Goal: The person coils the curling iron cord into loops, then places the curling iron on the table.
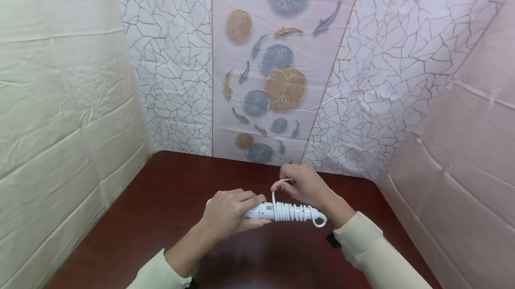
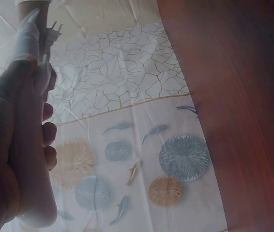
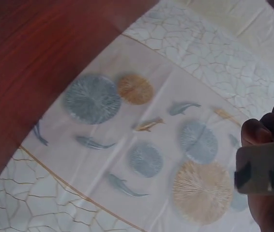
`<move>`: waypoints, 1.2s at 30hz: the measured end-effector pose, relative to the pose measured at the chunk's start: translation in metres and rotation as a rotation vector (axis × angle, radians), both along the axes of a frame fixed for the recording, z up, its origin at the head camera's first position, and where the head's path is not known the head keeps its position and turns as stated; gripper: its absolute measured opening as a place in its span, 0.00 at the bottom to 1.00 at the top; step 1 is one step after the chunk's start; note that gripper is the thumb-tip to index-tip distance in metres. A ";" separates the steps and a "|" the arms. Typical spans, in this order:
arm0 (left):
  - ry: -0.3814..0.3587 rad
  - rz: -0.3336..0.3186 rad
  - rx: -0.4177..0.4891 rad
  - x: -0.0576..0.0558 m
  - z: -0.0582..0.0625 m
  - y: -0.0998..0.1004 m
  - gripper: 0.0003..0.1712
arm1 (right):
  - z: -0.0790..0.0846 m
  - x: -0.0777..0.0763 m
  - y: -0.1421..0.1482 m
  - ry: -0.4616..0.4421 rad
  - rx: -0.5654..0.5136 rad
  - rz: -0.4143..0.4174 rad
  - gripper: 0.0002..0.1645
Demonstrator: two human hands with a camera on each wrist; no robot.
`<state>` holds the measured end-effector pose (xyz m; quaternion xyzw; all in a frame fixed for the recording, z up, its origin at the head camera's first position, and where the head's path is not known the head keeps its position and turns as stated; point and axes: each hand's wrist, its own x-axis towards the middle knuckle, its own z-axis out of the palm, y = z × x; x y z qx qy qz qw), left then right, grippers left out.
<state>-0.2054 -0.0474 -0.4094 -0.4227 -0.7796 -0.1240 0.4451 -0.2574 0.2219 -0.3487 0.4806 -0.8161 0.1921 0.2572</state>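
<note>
A white wand-shaped electric appliance (image 1: 257,212) is held roughly level above the table, its white cord (image 1: 287,212) wound in several turns around the right-hand part. My left hand (image 1: 229,210) grips the appliance left of the coils. The left wrist view shows its rounded end (image 2: 39,215) below the fingers, and a two-pin plug (image 2: 53,35) near the top. Above the coils, my right hand (image 1: 303,186) pinches the free cord, which rises from the windings. In the right wrist view, a blurred pale block (image 3: 263,168) with two dark marks lies before that hand.
Below the hands is a dark red-brown table (image 1: 173,190). A patterned cloth (image 1: 265,83) with fish and round motifs hangs behind its far edge. Creased plain cloth (image 1: 60,101) hangs along the left, and another sheet (image 1: 454,155) along the right. A loop of cord (image 1: 319,223) hangs at the appliance's right end.
</note>
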 end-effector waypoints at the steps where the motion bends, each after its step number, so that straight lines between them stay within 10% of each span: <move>1: 0.004 -0.012 0.009 0.001 0.001 0.000 0.31 | -0.003 -0.002 0.001 -0.002 0.000 0.020 0.21; 15: -0.067 -0.049 0.158 0.001 0.010 -0.002 0.26 | -0.052 0.019 -0.015 -0.039 -0.170 -0.016 0.16; 26: -0.199 0.124 0.242 0.002 0.020 -0.002 0.29 | -0.080 0.030 -0.016 0.081 -0.011 -0.144 0.02; 36: -0.212 0.167 0.222 0.001 0.015 0.000 0.27 | -0.091 0.033 -0.016 0.173 0.003 -0.128 0.18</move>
